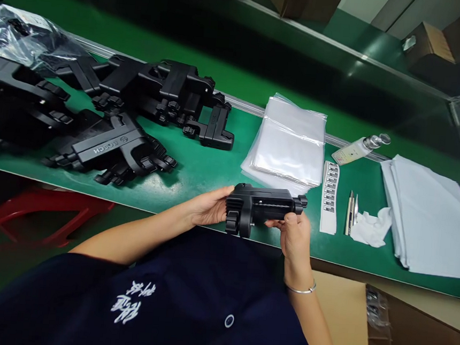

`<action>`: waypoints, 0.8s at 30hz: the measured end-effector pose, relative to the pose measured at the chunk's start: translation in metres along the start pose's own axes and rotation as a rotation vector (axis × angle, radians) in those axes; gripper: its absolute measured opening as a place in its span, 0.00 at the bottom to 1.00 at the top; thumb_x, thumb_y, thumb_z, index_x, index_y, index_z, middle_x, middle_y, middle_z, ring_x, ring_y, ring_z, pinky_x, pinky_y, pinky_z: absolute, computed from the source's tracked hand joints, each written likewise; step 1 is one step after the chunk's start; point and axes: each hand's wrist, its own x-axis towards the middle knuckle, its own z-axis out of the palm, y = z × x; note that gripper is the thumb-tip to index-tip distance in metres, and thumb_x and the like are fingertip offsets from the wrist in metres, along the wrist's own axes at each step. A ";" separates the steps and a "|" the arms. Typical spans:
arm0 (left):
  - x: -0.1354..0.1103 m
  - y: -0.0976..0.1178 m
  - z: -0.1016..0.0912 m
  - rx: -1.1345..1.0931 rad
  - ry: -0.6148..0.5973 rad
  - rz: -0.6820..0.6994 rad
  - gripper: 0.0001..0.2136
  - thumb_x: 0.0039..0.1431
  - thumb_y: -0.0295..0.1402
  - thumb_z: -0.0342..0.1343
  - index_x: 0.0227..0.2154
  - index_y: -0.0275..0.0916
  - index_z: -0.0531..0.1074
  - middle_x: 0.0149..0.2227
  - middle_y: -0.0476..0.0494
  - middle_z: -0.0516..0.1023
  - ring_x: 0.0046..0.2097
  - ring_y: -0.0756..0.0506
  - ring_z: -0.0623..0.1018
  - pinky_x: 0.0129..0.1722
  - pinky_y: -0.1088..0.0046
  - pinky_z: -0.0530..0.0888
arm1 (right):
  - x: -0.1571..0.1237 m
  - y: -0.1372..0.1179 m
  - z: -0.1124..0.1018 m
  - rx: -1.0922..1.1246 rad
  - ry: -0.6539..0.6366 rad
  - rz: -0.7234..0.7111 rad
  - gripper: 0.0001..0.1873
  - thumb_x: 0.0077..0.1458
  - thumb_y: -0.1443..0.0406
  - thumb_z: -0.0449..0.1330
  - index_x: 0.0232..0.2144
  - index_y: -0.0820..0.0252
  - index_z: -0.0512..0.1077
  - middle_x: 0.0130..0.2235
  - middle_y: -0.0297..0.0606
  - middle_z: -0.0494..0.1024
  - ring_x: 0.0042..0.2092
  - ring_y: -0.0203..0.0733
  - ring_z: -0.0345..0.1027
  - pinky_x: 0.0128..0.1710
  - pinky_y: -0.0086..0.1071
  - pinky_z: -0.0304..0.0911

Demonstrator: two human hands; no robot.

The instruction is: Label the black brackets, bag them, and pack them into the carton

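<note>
Fingers (291, 219) hold a blocky black bracket (266, 199), ribbed and knobbed.

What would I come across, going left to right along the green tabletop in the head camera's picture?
BOSCH-marked black device → left hand → held black device → printed label strip → slim tools → crumpled white tissue → stack of white sheets.
</note>
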 end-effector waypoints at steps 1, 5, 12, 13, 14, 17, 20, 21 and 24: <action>0.001 0.002 -0.002 -0.006 0.001 -0.010 0.12 0.52 0.42 0.67 0.32 0.38 0.79 0.30 0.45 0.81 0.29 0.49 0.79 0.28 0.77 0.77 | -0.001 -0.003 0.001 -0.025 -0.002 -0.020 0.29 0.46 0.40 0.65 0.31 0.58 0.68 0.23 0.32 0.76 0.22 0.43 0.75 0.22 0.34 0.72; 0.012 0.007 -0.010 0.021 0.069 -0.097 0.13 0.56 0.42 0.64 0.33 0.35 0.79 0.31 0.42 0.82 0.29 0.48 0.80 0.29 0.75 0.77 | -0.008 -0.019 0.008 -0.345 -0.027 -0.235 0.25 0.49 0.43 0.66 0.36 0.56 0.70 0.27 0.35 0.79 0.27 0.44 0.76 0.26 0.35 0.72; 0.033 0.013 0.000 -0.001 0.117 -0.051 0.14 0.64 0.38 0.56 0.45 0.33 0.77 0.30 0.42 0.81 0.27 0.47 0.79 0.32 0.73 0.77 | -0.022 -0.031 0.039 -0.904 -0.107 -0.713 0.24 0.57 0.45 0.61 0.43 0.57 0.71 0.29 0.40 0.80 0.27 0.46 0.76 0.26 0.34 0.68; 0.033 0.013 0.002 0.012 0.111 -0.053 0.16 0.64 0.38 0.55 0.48 0.33 0.76 0.31 0.42 0.82 0.28 0.47 0.79 0.33 0.72 0.77 | -0.023 -0.031 0.040 -0.925 -0.107 -0.726 0.24 0.58 0.45 0.59 0.43 0.58 0.71 0.28 0.40 0.80 0.27 0.46 0.76 0.26 0.34 0.68; 0.033 0.014 0.003 0.033 0.114 -0.058 0.17 0.65 0.38 0.54 0.49 0.33 0.75 0.32 0.42 0.82 0.28 0.47 0.79 0.34 0.71 0.77 | -0.023 -0.031 0.039 -0.938 -0.115 -0.723 0.25 0.59 0.44 0.58 0.44 0.59 0.71 0.29 0.41 0.80 0.28 0.47 0.76 0.27 0.34 0.68; 0.029 0.015 0.001 0.154 0.192 -0.029 0.20 0.65 0.41 0.53 0.52 0.33 0.73 0.38 0.39 0.82 0.35 0.45 0.80 0.40 0.69 0.77 | -0.014 -0.032 0.013 -0.895 -0.201 -0.614 0.32 0.58 0.42 0.56 0.52 0.60 0.68 0.36 0.44 0.82 0.35 0.48 0.78 0.32 0.36 0.70; 0.021 0.022 -0.012 0.447 0.273 0.177 0.25 0.60 0.44 0.58 0.58 0.39 0.68 0.55 0.41 0.76 0.53 0.42 0.77 0.55 0.67 0.72 | 0.004 -0.032 -0.049 -0.846 -0.077 -0.352 0.30 0.63 0.46 0.53 0.58 0.58 0.65 0.45 0.44 0.81 0.42 0.47 0.78 0.40 0.37 0.71; 0.020 0.026 -0.018 0.586 0.291 0.255 0.28 0.59 0.46 0.58 0.60 0.41 0.66 0.61 0.42 0.71 0.59 0.41 0.72 0.61 0.66 0.68 | 0.009 -0.031 -0.074 -0.902 0.080 -0.239 0.26 0.64 0.49 0.51 0.55 0.59 0.68 0.45 0.44 0.81 0.42 0.47 0.77 0.41 0.38 0.70; 0.020 0.035 -0.037 1.018 0.394 0.425 0.32 0.59 0.50 0.55 0.63 0.41 0.61 0.68 0.41 0.60 0.68 0.37 0.59 0.69 0.59 0.53 | 0.017 -0.021 -0.131 -1.207 0.391 0.198 0.19 0.63 0.52 0.53 0.42 0.61 0.74 0.46 0.49 0.79 0.46 0.54 0.74 0.41 0.42 0.66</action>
